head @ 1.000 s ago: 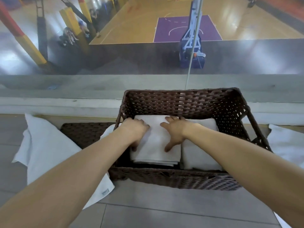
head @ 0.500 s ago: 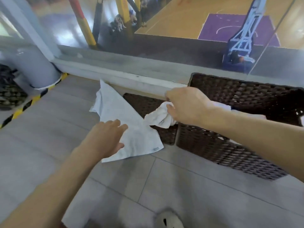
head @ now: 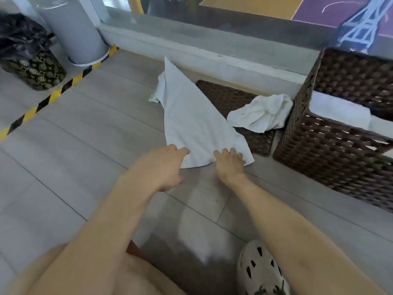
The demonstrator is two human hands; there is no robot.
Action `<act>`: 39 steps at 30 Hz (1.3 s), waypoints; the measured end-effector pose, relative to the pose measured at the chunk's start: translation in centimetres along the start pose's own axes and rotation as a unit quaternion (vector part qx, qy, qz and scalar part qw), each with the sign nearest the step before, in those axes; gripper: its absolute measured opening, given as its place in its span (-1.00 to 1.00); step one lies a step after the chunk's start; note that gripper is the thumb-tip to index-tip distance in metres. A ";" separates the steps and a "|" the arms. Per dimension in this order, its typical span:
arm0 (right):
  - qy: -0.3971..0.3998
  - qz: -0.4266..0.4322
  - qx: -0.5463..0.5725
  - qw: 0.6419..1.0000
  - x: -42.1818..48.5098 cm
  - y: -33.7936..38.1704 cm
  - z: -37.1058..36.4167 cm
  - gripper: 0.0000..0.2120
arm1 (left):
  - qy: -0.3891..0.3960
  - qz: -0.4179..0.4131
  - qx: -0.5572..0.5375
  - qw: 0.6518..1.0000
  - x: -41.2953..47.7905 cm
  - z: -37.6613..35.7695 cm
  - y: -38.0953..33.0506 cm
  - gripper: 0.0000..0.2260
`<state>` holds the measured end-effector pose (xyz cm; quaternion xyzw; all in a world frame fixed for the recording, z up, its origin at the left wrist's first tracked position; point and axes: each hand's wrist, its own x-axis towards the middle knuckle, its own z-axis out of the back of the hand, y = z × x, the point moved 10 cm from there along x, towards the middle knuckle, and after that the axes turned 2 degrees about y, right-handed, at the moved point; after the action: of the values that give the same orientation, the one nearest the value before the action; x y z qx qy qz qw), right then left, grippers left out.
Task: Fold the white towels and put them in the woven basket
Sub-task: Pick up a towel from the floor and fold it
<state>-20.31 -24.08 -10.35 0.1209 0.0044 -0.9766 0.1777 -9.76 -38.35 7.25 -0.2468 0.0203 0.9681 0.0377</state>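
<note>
The flat white cloth towel [head: 191, 124] lies spread on the grey tiled floor [head: 85, 145], its far side over a flat dark-brown woven lid [head: 225, 99]. Both hands are open at its near edge: the left hand [head: 161, 167] touches it with outstretched fingertips and the right hand [head: 229, 165] rests straight fingers on it. A crumpled white towel [head: 261, 112] sits on the lid, touching the dark-brown woven basket [head: 331, 150], which holds folded white towels [head: 338, 111].
</note>
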 end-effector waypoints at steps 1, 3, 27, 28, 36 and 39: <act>0.003 0.009 -0.012 1.000 0.1 0.3 0.0 -0.74 | 0.010 0.001 0.003 1.000 0.4 -0.6 0.2 -0.36; -0.002 0.045 -0.017 0.999 0.1 0.8 0.8 -0.77 | 0.029 0.002 0.000 1.000 1.3 -1.6 0.3 -0.32; -0.322 -0.087 0.359 0.872 -37.2 -28.2 28.9 -0.92 | 0.057 -0.175 -0.448 0.875 4.0 -3.7 -26.8 -0.50; -0.321 -0.096 0.368 0.867 -38.3 -29.2 27.8 -0.93 | -0.012 -0.172 -0.392 0.904 4.4 -4.1 -28.6 -0.40; -0.347 -0.159 0.465 0.799 -46.9 -35.3 19.2 -0.89 | -0.303 -0.217 -0.235 0.898 3.4 -4.7 -42.0 -0.63; -0.368 -0.235 0.534 0.725 -49.7 -39.4 15.6 -0.80 | -0.296 -0.225 -0.333 0.867 3.5 -3.5 -42.3 -0.94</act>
<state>7.40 29.23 15.27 -0.1776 -0.5550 -0.7961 -0.1634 -7.63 3.80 1.58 0.0552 -0.3717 0.9102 0.1742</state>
